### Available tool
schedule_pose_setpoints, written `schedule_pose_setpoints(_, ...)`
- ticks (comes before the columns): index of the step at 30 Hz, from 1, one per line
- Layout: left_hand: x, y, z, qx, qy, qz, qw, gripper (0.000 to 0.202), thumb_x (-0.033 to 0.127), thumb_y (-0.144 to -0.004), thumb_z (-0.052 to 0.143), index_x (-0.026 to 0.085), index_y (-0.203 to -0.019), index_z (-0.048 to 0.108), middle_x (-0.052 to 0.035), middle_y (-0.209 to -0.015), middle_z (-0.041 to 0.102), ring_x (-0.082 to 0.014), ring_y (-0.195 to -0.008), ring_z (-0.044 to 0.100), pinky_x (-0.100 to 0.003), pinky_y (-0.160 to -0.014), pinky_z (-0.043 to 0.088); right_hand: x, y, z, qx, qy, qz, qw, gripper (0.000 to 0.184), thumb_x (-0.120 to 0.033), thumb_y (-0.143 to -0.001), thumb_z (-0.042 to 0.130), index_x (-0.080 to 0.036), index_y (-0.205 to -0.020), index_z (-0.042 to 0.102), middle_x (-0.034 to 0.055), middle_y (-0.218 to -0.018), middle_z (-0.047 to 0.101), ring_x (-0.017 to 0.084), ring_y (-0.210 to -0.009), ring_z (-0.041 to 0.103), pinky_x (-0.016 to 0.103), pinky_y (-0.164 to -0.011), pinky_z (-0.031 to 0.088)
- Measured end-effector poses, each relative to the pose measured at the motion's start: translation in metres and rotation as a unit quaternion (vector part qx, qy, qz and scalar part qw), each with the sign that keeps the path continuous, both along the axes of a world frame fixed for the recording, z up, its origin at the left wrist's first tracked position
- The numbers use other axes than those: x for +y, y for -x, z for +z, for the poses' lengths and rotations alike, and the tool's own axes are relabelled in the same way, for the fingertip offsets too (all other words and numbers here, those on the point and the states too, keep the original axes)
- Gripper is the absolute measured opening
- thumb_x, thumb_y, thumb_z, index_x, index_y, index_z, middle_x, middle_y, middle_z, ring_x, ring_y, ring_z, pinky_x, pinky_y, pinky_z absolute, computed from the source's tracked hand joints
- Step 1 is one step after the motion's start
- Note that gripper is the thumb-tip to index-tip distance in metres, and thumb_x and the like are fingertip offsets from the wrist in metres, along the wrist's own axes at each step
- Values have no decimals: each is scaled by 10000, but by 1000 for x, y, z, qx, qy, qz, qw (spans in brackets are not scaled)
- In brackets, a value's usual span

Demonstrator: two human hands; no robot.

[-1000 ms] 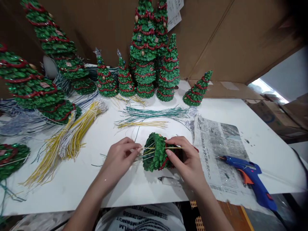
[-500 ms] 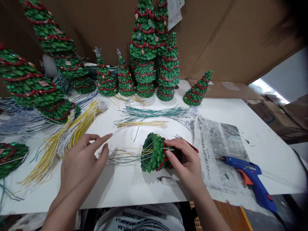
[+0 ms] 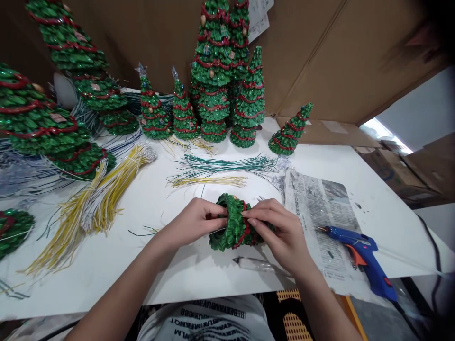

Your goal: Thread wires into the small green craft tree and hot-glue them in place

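Note:
A small green Christmas tree (image 3: 231, 229) with red garland lies on its side on the table, its hollow base facing left. My left hand (image 3: 197, 220) is closed at that opening, thumb and fingertips reaching inside its rim. Thin wires (image 3: 144, 231) trail out to the left from behind this hand; their other ends are hidden in the tree. My right hand (image 3: 279, 229) is closed on the tree's upper side, thumb and forefinger pinched by the red garland. Whether a wire tip is between them cannot be seen. Below lies a clear pen-like tool (image 3: 261, 265) with a dark tip.
Yellow and white wire bundles (image 3: 113, 189) lie at left, green wires (image 3: 227, 164) and yellow wires (image 3: 213, 181) behind the tree. Decorated trees (image 3: 213, 71) stand along the cardboard wall (image 3: 302, 47). A blue glue gun (image 3: 362, 251) rests on newspaper (image 3: 320, 208) at right.
My left hand has moved right, from open above the trailing wires to closed at the tree's base. Much less wire shows at the left. My right hand stays on the tree.

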State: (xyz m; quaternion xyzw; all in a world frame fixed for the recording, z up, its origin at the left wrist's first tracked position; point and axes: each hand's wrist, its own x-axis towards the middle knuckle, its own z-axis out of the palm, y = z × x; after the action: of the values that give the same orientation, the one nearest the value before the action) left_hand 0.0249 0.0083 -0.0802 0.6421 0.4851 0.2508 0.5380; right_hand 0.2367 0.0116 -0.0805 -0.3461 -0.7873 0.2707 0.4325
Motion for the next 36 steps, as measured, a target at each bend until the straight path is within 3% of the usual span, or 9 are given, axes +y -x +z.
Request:
schedule_pose_setpoints(3, 2, -1, -3, -14, -10, 9, 1000, 297, 261, -762, 511, 170, -504, 394, 65, -523, 258, -65, -509, 248, -215, -469, 183, 3, -2, 6, -30, -6, 8, 1000, 136, -201, -913, 574, -239, -979, 687, 14, -883, 694, 129, -829, 644, 264, -695, 521)
schedule_pose_setpoints(5, 3, -1, -5, -16, -19, 16, 1000, 295, 255, -751, 524, 171, -494, 405, 67, -505, 270, -65, -497, 251, -215, -461, 180, 5, -2, 10, -54, -17, -11, 998, 78, -250, -917, 579, -205, -893, 638, 10, -787, 645, 122, -725, 609, 250, -625, 485)
schedule_pose_setpoints(8, 2, -1, -6, -16, -32, 21, 999, 289, 247, -757, 538, 167, -492, 454, 65, -493, 301, -69, -490, 277, -213, -460, 201, 6, -1, 16, -107, -41, -31, 993, 240, -282, -929, 554, -200, -707, 518, -22, -630, 510, 106, -579, 484, 243, -528, 370)
schedule_pose_setpoints(12, 1, -2, -6, -24, -63, 28, 997, 234, 204, -762, 542, 158, -534, 559, 42, -551, 415, -84, -537, 383, -214, -502, 286, 10, -2, 22, -184, -60, -14, 981, 282, -266, -958, 503, -197, -685, 498, -17, -619, 491, 112, -576, 446, 260, -542, 320)
schedule_pose_setpoints(16, 1, -4, -8, -40, -94, 48, 994, 190, 183, -756, 557, 162, -586, 638, -9, -730, 575, -111, -666, 520, -234, -611, 398, 15, -2, 25, -256, -113, 25, 960, 252, -238, -985, 451, -194, -743, 507, -2, -663, 528, 121, -618, 477, 254, -570, 357)
schedule_pose_setpoints(20, -1, -8, -13, -54, -90, 50, 993, 177, 182, -773, 557, 156, -657, 688, -25, -728, 621, -136, -701, 574, -252, -645, 443, 20, -3, 26, -285, -182, 48, 940, 280, -252, -996, 432, -195, -737, 520, 8, -656, 539, 126, -604, 483, 255, -551, 386)
schedule_pose_setpoints(26, -2, -9, -15, -59, -72, 47, 995, 172, 147, -741, 548, 134, -641, 688, -13, -630, 590, -121, -618, 530, -224, -555, 404, 23, -10, 29, -245, -186, 80, 948, 72, -223, -942, 561, -192, -969, 620, 50, -832, 677, 150, -732, 613, 273, -643, 502)
schedule_pose_setpoints(36, 0, -11, -15, -60, -80, 56, 993, 188, 196, -743, 552, 143, -603, 665, -7, -611, 565, -118, -598, 514, -222, -537, 389, 28, -16, 37, -255, -202, 121, 938, 125, -178, -928, 576, -221, -1022, 646, 43, -833, 696, 144, -741, 639, 278, -634, 516)
